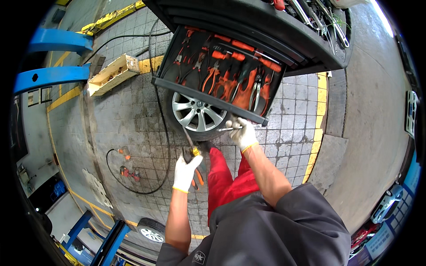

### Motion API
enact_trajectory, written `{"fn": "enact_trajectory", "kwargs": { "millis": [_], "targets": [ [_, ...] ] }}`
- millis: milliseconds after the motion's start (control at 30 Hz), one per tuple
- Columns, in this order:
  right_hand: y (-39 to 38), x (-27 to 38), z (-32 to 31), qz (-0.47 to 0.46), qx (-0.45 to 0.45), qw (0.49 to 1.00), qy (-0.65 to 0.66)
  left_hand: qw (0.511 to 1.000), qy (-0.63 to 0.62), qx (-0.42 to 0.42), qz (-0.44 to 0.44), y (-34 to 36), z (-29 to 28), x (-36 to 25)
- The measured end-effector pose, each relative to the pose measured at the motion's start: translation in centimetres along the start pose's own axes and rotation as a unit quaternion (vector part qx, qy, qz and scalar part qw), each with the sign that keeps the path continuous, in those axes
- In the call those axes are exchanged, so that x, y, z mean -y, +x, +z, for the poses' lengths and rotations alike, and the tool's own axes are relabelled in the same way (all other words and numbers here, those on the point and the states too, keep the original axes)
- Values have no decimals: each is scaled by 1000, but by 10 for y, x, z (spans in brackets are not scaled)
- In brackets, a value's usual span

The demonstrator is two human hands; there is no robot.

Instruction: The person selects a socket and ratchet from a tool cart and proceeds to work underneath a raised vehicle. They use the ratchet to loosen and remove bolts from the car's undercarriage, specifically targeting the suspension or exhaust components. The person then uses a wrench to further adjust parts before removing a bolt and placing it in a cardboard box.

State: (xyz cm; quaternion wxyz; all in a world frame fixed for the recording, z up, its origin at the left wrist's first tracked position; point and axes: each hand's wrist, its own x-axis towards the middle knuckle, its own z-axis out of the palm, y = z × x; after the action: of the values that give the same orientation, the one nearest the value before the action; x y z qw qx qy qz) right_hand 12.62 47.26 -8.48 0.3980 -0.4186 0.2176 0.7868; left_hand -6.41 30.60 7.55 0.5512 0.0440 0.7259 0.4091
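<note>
My left hand, in a white glove with a yellow cuff, is closed around several tools. A screwdriver with a yellow and black handle points up out of it, and orange-handled pliers stick out below. My right hand, gloved alike, is closed on a slim silver tool, perhaps a wrench; the fingers partly hide it. That hand is at the front edge of a pulled-out drawer; whether it grips the edge is unclear. Inside the drawer lie red-handled pliers and screwdrivers.
The drawer belongs to a black tool cabinet with loose tools on top. A wheel lies under the drawer. A black hose crosses the tiled floor on the left, near a yellowish open box and blue lift arms.
</note>
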Motion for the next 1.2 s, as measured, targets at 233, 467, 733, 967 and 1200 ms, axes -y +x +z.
{"fn": "enact_trajectory", "kwargs": {
  "millis": [233, 467, 733, 967, 1200],
  "targets": [
    [-66, -27, -5, 94, -45, 979, -173, 995, 59, 67, 50, 57, 44, -21],
    [-29, 17, 106, -237, -121, 611, -746, 985, 165, 26, 48, 94, 76, -40],
    [18, 52, 126, -240, -123, 495, -826, 921, 386, -10, 51, 124, 103, -46],
    [-21, 119, 108, -306, -113, 608, -724, 831, 555, 7, 34, 134, 137, -70],
    [-21, 126, 86, -348, -90, 647, -673, 776, 625, -39, 71, 153, 175, -65]
  ]
}}
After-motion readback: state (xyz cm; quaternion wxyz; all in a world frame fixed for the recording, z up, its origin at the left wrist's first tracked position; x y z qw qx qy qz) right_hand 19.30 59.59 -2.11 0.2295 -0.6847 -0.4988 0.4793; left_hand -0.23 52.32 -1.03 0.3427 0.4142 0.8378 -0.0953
